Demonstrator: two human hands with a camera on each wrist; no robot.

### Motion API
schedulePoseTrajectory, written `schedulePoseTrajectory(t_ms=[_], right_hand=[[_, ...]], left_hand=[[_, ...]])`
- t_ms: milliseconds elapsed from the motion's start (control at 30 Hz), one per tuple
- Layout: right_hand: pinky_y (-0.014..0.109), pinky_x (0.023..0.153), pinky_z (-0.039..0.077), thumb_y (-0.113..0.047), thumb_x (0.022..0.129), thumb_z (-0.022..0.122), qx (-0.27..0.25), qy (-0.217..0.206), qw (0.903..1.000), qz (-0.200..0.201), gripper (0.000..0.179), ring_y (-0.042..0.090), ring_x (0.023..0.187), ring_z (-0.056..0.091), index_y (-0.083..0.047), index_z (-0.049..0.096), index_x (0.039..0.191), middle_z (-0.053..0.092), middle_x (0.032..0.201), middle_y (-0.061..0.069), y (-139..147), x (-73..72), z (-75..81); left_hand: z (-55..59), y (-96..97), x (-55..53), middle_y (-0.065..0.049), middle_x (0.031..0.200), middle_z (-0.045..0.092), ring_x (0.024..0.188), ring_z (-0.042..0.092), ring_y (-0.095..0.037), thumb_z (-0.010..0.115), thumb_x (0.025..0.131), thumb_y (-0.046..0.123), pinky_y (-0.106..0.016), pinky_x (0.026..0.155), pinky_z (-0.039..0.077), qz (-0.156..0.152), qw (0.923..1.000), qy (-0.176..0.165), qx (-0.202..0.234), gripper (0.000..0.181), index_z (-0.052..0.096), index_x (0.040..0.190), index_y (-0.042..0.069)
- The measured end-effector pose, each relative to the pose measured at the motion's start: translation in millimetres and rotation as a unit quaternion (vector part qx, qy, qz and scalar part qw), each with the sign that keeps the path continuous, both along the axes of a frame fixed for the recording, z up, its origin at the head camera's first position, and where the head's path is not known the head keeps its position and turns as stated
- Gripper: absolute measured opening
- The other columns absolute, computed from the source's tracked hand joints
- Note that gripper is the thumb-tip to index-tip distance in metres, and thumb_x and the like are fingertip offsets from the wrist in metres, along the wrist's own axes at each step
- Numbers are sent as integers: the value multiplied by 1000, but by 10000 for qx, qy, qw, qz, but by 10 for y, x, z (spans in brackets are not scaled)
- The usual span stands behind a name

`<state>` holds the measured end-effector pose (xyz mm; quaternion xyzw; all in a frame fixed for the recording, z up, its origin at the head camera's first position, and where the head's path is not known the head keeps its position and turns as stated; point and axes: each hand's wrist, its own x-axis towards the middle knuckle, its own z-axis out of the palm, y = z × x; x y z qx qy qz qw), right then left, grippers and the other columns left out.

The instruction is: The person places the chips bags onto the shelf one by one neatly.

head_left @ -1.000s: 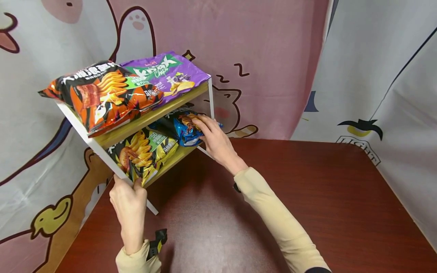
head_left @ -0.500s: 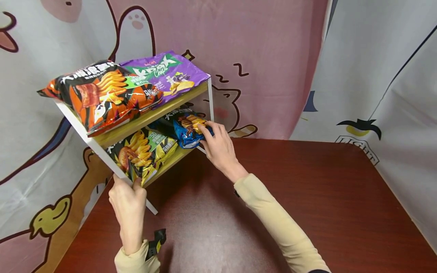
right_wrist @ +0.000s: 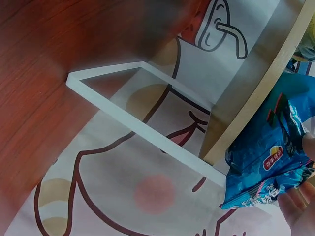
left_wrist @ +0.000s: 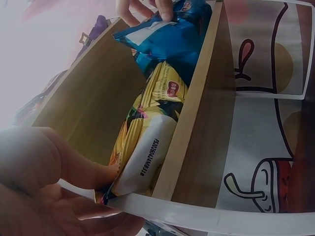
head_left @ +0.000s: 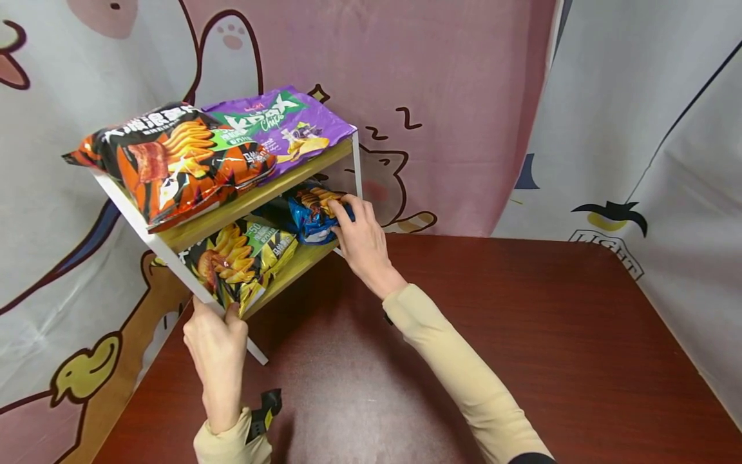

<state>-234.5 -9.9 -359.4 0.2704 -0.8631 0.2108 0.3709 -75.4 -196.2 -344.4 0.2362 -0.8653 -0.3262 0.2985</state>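
Note:
A small two-tier shelf rack [head_left: 203,234] with wooden boards and a white frame stands on the table. My left hand [head_left: 216,351] grips the near white post [head_left: 172,259] at the lower board; its thumb [left_wrist: 91,172] presses the end of a yellow-and-black chip bag [head_left: 232,254] lying there. Farther along that board is a blue chip bag [head_left: 315,222]. My right hand [head_left: 364,248] holds its right end, thumb on one side and fingers on the other, as the right wrist view shows. The blue bag's inner end meets the yellow bag [left_wrist: 147,137] in the left wrist view.
On the top board lie an orange-and-black chip bag [head_left: 180,161] and a purple chip bag [head_left: 307,125], partly overlapping. The reddish-brown table [head_left: 493,335] stretches to the right and front. A cartoon-printed curtain [head_left: 452,116] hangs close behind the rack.
My right hand first drew back a little toward the right and front, then moved back leftward with the blue bag. The yellow bag shifted slightly left. My left hand stayed on the post.

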Motion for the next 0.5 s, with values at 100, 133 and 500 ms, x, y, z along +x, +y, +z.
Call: schedulePoseTrajectory(t_ms=[100,133,500], right_hand=[[33,60,52,-21,92,60,-96,-128,9998,-71,37,27,111,50,-14,53,127,51,127,11,-17,-9,19],[33,61,53,-21,92,60,-132,-174,9997,-101,37,27,111,50,-14,53,127,51,127,11,-20,-10,25],[33,70,54,-18,91,62,-17,-57,9999,111,34,28,108,50,-12,56,124,53,124,11,-53,-35,30]], left_hand=[[-2,-5,6,-40,92,62,87,54,-60,58,81,3,-63,75,38,-10,10000,23,-30,32,51,108,-14],[-4,-7,8,-40,91,62,86,54,-60,58,81,2,-63,74,38,-17,10000,36,-36,31,51,107,-14],[-16,-4,24,-40,87,62,82,57,-58,56,81,0,-61,70,40,-123,9999,94,-12,30,52,107,-15]])
